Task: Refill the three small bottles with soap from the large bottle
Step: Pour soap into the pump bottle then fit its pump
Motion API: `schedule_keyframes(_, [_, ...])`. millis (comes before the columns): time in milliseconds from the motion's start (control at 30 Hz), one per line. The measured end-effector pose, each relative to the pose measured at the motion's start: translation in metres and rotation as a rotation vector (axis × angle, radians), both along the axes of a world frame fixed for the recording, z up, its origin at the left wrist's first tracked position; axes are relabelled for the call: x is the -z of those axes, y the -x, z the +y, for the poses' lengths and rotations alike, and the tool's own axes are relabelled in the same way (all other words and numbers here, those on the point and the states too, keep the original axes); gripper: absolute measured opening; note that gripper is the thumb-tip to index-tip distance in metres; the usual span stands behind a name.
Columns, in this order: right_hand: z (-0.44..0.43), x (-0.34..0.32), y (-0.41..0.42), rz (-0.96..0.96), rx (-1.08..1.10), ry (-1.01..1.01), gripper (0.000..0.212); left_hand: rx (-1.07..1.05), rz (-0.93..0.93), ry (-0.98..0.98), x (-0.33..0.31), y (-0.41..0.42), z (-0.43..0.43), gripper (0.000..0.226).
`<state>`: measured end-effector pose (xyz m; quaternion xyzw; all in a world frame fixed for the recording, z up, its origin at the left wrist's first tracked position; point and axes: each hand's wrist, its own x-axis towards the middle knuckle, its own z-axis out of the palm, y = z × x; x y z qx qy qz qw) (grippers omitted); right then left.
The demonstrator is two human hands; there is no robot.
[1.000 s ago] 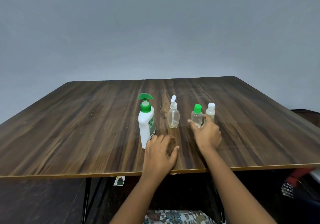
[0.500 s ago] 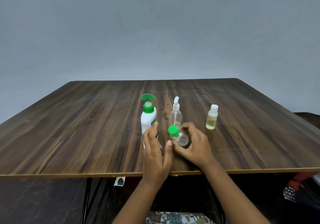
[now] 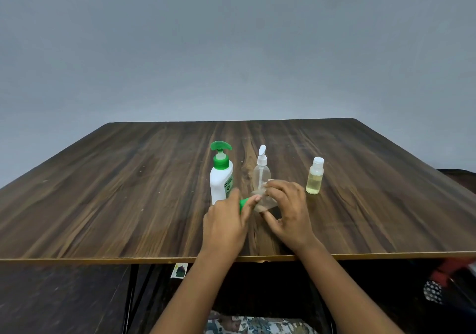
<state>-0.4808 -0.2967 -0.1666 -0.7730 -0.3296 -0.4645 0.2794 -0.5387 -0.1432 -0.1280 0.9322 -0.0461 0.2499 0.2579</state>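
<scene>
Standing upright near the middle of the wooden counter point(image 3: 103, 192) is the large bottle point(image 3: 221, 179), white with a green pump head. Just in front of it the left hand point(image 3: 226, 226) reaches in, its grip pinching the green cap point(image 3: 243, 203) of a clear small bottle point(image 3: 263, 202), which lies tipped on its side with the cap pointing left; whether it touches the wood I cannot tell. Behind that, the pump-top bottle point(image 3: 262, 176) stands upright, just beside the large bottle. The right hand point(image 3: 289, 217) curls its grip round the body of the tipped bottle, fingers over the top, thumb underneath. Off to the right, apart from both hands, the white-capped bottle point(image 3: 314, 179) stands with pale yellow liquid inside
</scene>
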Motion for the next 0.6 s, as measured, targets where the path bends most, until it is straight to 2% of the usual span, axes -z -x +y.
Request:
schedule_keyframes(33, [-0.001, 0.0, -0.001, 0.002, 0.005, -0.028, 0.042, -0.047, 0.085, -0.057, -0.004, 0.004, 0.001, 0.066])
schedule_keyframes(100, [-0.001, 0.0, -0.002, 0.023, 0.013, -0.065, 0.04, -0.031, 0.078, -0.019, -0.009, 0.011, 0.003, 0.063])
schedule_keyframes(167, [0.0, 0.0, -0.002, 0.036, 0.007, -0.072, 0.039, 0.104, -0.046, 0.014, -0.011, 0.017, 0.005, 0.046])
schedule_keyframes(233, [0.001, -0.001, -0.002, 0.027, -0.01, -0.066, 0.043, 0.188, -0.105, -0.143, -0.012, 0.018, 0.004, 0.037])
schedule_keyframes(333, [0.001, -0.002, -0.001, -0.005, -0.023, -0.035, 0.038, 0.125, -0.017, -0.183, -0.011, 0.016, 0.001, 0.017])
schedule_keyframes(433, [0.002, -0.001, -0.002, -0.032, 0.009, 0.024, 0.033, 0.053, 0.103, 0.0, -0.002, 0.009, 0.008, 0.025])
schedule_keyframes(467, [0.002, -0.001, -0.002, -0.042, 0.016, 0.042, 0.031, 0.045, 0.16, 0.121, -0.001, 0.007, 0.01, 0.03])
schedule_keyframes(600, [0.004, 0.0, -0.001, -0.105, -0.015, 0.045, 0.023, 0.108, 0.579, 0.894, -0.005, 0.01, 0.004, 0.047])
